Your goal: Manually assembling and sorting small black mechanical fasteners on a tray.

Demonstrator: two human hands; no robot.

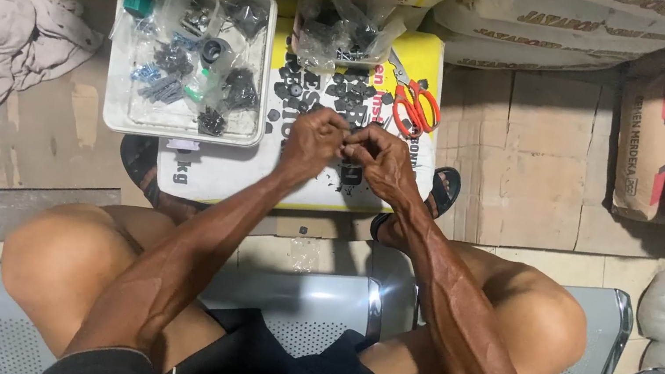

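Tiled floor, stacked sacks beyond left hand (pixel 315 141) and right hand (pixel 381 161); both pinch small black part (pixel 348 147), axis unclear.

One head-worn view looks steeply down from close above; it faces the lap, bench (pixel 304 307) and floor ahead.

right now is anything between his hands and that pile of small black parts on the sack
Nothing visible does. Both hands, left and right, meet just above the near edge of the black parts. The orange scissors lie off to the right.
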